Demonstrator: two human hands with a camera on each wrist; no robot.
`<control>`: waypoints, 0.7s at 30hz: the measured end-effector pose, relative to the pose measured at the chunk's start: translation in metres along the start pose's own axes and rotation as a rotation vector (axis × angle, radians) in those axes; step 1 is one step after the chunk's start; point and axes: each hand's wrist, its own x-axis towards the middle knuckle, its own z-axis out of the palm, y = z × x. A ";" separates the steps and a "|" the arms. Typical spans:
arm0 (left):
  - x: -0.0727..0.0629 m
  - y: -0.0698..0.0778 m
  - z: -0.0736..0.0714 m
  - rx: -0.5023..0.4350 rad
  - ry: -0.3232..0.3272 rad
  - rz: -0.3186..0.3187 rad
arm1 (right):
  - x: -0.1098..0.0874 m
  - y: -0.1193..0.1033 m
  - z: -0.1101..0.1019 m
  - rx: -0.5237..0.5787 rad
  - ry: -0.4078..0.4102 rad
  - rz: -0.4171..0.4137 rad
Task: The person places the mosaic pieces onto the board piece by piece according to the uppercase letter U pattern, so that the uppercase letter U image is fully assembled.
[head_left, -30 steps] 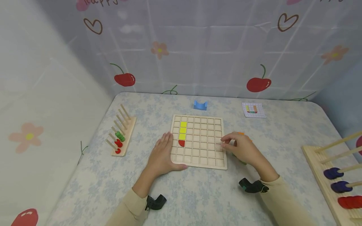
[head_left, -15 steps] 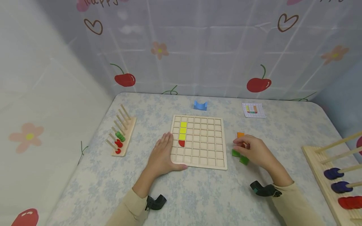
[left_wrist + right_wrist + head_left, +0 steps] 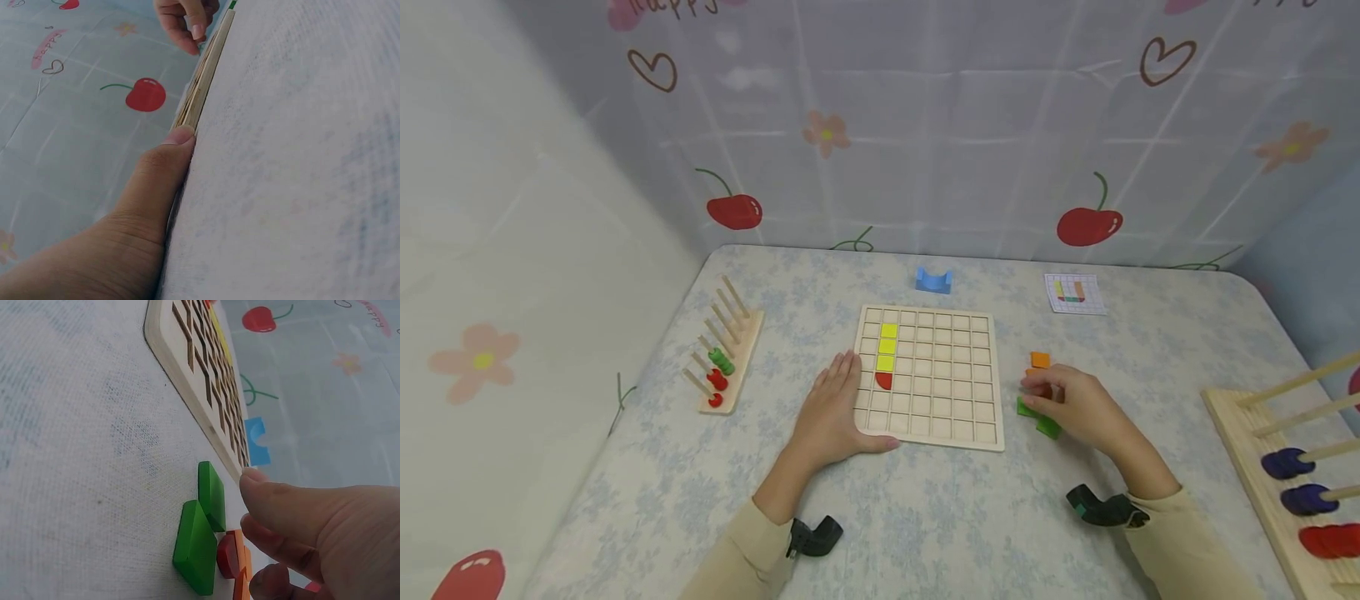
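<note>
My left hand (image 3: pixel 829 417) lies along the left side of a wooden grid board (image 3: pixel 947 425), its thumb touching the front edge. Three yellow squares (image 3: pixel 887 346) and a red quarter-round piece (image 3: pixel 883 381) sit in one column of the board. Right of the board, my right hand (image 3: pixel 1071 404) reaches over loose pieces, thumb and fingers apart and nothing visible between them. Green pieces (image 3: pixel 195 550) lie below its thumb, beside a red piece (image 3: pixel 229 556) and orange pieces (image 3: pixel 241 584). One orange square (image 3: pixel 1040 359) shows beyond the fingers. The hand partly hides the pile.
A peg stand (image 3: pixel 745 350) with red and green beads stands at the left. Behind the board are a blue block (image 3: pixel 933 281) and a pattern card (image 3: pixel 1075 294). A larger wooden rack (image 3: pixel 1247 467) with dark blue and red rings stands at the right edge.
My right hand has moved from the board's right edge to the loose pieces on the right. The left hand and the pieces on the board stay put.
</note>
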 end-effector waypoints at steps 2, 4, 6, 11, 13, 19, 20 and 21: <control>0.000 0.000 0.000 0.003 -0.001 -0.001 | 0.000 0.001 0.000 -0.001 -0.011 0.000; 0.000 0.001 0.000 0.006 -0.003 -0.002 | 0.000 0.003 0.001 -0.003 -0.024 0.000; 0.000 0.001 0.000 0.003 -0.002 -0.003 | 0.000 0.004 0.001 -0.010 -0.036 -0.004; 0.000 0.001 -0.001 0.000 0.002 0.000 | -0.001 0.003 0.003 -0.006 -0.051 -0.015; 0.000 0.002 -0.002 0.001 0.001 0.001 | -0.001 0.002 0.003 0.001 -0.052 -0.013; -0.001 0.002 -0.002 0.004 -0.004 0.000 | -0.001 0.003 0.004 -0.013 -0.055 0.001; -0.001 0.002 -0.002 0.005 -0.004 0.000 | -0.001 0.003 0.005 -0.014 -0.057 0.000; -0.001 0.002 -0.002 0.006 -0.004 0.002 | -0.001 0.004 0.005 -0.014 -0.056 -0.002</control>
